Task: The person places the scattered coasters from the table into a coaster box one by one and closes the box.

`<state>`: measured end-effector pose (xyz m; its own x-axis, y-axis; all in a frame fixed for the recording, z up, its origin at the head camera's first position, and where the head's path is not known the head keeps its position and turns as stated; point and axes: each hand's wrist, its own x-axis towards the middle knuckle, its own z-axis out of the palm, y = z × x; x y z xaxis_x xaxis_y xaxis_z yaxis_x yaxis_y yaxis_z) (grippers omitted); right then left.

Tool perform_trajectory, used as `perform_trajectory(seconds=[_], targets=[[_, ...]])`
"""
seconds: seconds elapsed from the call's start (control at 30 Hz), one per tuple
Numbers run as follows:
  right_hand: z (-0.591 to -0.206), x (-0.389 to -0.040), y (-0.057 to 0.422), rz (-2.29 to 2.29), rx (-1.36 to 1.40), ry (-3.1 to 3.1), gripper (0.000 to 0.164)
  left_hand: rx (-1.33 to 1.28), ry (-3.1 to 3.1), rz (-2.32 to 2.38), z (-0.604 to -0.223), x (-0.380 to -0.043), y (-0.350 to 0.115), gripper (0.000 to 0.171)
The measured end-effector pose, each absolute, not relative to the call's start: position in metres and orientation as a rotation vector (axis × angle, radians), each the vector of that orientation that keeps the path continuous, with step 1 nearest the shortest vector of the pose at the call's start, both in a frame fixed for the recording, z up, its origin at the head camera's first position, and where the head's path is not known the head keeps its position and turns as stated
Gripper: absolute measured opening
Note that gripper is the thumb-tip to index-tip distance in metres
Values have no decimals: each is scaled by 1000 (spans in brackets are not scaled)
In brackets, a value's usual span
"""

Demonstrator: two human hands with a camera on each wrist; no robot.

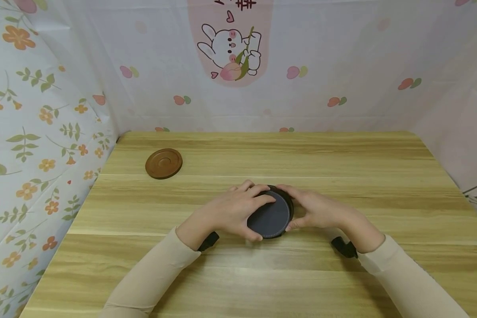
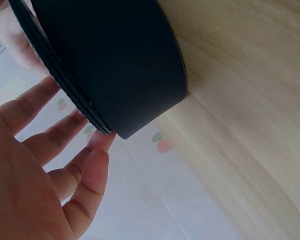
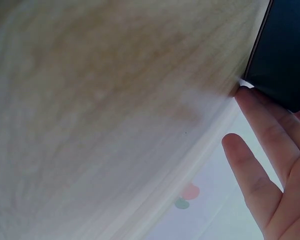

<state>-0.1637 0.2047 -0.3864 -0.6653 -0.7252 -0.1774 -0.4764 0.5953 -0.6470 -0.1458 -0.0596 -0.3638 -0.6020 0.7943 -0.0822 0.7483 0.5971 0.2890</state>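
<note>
A dark round leather coaster (image 1: 269,216) with light edge stitching lies over a black round holder (image 2: 120,65) in front of me. Seen from the left wrist, the coaster's rim looks layered and juts past the holder's smooth curved wall. My left hand (image 1: 232,211) holds the coaster by its rim, thumb at the near edge and fingers spread over the top and far side. My right hand (image 1: 319,207) steadies the holder from the right, thumb at the near side and fingers at the far side. In the right wrist view, fingertips (image 3: 247,97) meet the holder's lower edge.
A brown round wooden saucer (image 1: 164,163) with a ringed centre lies at the table's back left. The wood-grain table (image 1: 322,282) ends at a white printed curtain (image 1: 326,53) behind, and a flowered cloth (image 1: 35,145) hangs along the left.
</note>
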Motion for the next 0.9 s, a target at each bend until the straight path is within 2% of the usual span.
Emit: perform_trajectory(seconds=[0.9], targets=[[-384,-163,205,-824,-916,2373,107,1252,2663,283,-365,-155,-52,87]])
